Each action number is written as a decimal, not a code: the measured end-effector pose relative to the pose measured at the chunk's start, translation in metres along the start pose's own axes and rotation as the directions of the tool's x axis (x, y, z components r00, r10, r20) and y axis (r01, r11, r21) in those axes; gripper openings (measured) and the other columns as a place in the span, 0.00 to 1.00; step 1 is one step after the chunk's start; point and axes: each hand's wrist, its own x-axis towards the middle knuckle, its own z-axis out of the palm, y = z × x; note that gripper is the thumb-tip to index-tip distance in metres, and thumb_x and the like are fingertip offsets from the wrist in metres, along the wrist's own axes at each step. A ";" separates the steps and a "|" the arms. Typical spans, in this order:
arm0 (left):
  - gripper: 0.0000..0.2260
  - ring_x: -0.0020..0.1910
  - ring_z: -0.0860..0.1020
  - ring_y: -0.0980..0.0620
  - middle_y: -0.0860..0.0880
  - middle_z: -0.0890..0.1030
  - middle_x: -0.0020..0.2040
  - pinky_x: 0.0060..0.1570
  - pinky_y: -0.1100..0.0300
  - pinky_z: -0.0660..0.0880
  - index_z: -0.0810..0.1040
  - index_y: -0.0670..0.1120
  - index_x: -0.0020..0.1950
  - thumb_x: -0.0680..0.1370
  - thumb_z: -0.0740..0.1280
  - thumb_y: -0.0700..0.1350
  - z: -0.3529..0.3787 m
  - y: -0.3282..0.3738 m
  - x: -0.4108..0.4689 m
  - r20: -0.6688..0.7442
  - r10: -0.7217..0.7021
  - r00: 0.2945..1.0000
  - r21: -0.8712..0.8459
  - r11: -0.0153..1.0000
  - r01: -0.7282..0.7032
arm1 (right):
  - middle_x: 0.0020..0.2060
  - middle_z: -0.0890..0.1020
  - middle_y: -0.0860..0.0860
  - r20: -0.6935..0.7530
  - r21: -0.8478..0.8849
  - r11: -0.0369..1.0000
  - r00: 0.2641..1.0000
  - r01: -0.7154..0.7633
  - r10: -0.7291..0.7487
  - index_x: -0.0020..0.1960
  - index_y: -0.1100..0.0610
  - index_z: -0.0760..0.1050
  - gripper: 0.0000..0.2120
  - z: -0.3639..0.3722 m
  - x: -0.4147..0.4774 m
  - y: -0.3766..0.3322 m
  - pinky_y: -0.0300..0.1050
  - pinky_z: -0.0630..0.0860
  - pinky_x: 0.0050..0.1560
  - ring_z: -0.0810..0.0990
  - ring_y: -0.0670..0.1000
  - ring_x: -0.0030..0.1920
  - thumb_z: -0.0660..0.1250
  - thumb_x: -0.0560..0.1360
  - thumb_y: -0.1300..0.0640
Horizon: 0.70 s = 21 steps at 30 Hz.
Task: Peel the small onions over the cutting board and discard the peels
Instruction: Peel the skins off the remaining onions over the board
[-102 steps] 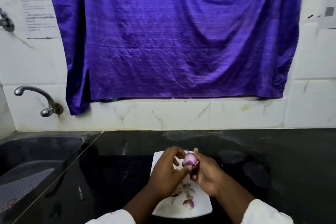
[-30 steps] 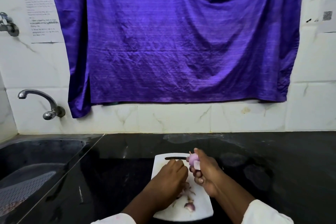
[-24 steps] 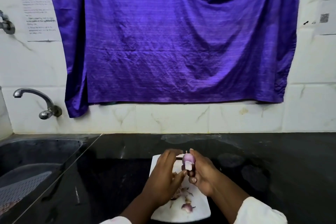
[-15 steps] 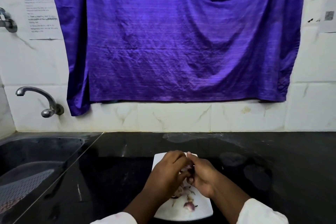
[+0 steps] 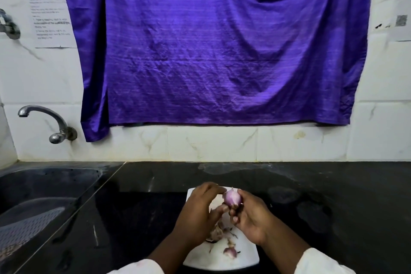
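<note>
A small purple onion [image 5: 232,198] is held up over the white cutting board [image 5: 242,258] by my right hand [image 5: 251,218], pinched between thumb and fingers. My left hand [image 5: 200,213] is beside it on the left, fingertips touching the onion's top and lower side. On the board below lie loose peels [image 5: 219,232] and another small onion piece [image 5: 230,251]. The board's upper part is hidden by both hands.
The board rests on a black counter [image 5: 322,196]. A dark sink [image 5: 44,193] with a mesh strainer is at the left, below a metal tap [image 5: 46,121]. A purple cloth [image 5: 218,46] hangs on the tiled wall behind.
A second ago my left hand was down on the board among the peels. It came back up to the onion, covered it briefly, and now the onion shows between both hands.
</note>
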 end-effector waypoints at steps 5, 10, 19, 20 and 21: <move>0.15 0.58 0.77 0.60 0.61 0.79 0.58 0.58 0.65 0.73 0.79 0.55 0.61 0.76 0.76 0.50 -0.005 0.014 0.012 0.090 0.086 0.992 -0.154 0.985 -0.072 | 0.41 0.85 0.58 0.161 -0.065 0.998 0.986 -0.028 0.038 0.61 0.63 0.81 0.28 0.003 -0.003 0.002 0.42 0.70 0.28 0.80 0.51 0.30 0.58 0.83 0.40; 0.18 0.50 0.77 0.56 0.56 0.78 0.51 0.49 0.63 0.75 0.78 0.51 0.56 0.70 0.80 0.47 -0.008 0.014 0.019 0.088 0.043 0.995 -0.194 0.981 -0.025 | 0.43 0.86 0.58 0.147 -0.158 0.987 0.989 0.019 0.005 0.55 0.57 0.85 0.26 0.003 -0.001 0.007 0.44 0.65 0.31 0.76 0.50 0.34 0.63 0.78 0.35; 0.17 0.55 0.80 0.54 0.58 0.79 0.54 0.55 0.57 0.79 0.83 0.56 0.58 0.72 0.80 0.50 -0.012 0.008 0.018 0.126 0.003 0.992 -0.273 0.962 0.032 | 0.54 0.87 0.60 0.142 -0.219 0.969 0.986 0.117 -0.087 0.54 0.53 0.87 0.32 0.000 -0.007 0.012 0.53 0.72 0.55 0.83 0.59 0.55 0.60 0.73 0.28; 0.16 0.56 0.80 0.54 0.58 0.80 0.54 0.55 0.58 0.79 0.84 0.56 0.59 0.72 0.80 0.49 -0.013 0.008 0.019 0.130 -0.011 0.991 -0.302 0.952 0.050 | 0.56 0.86 0.60 0.153 -0.219 0.967 0.983 0.130 -0.097 0.55 0.53 0.87 0.33 0.000 -0.007 0.013 0.56 0.73 0.58 0.83 0.60 0.58 0.60 0.73 0.27; 0.16 0.56 0.81 0.54 0.57 0.81 0.55 0.55 0.58 0.80 0.85 0.55 0.59 0.73 0.80 0.49 -0.013 0.008 0.020 0.138 -0.022 0.990 -0.330 0.941 0.067 | 0.56 0.86 0.59 0.171 -0.230 0.963 0.980 0.141 -0.103 0.57 0.52 0.86 0.33 -0.001 -0.006 0.013 0.58 0.74 0.61 0.83 0.61 0.61 0.58 0.74 0.27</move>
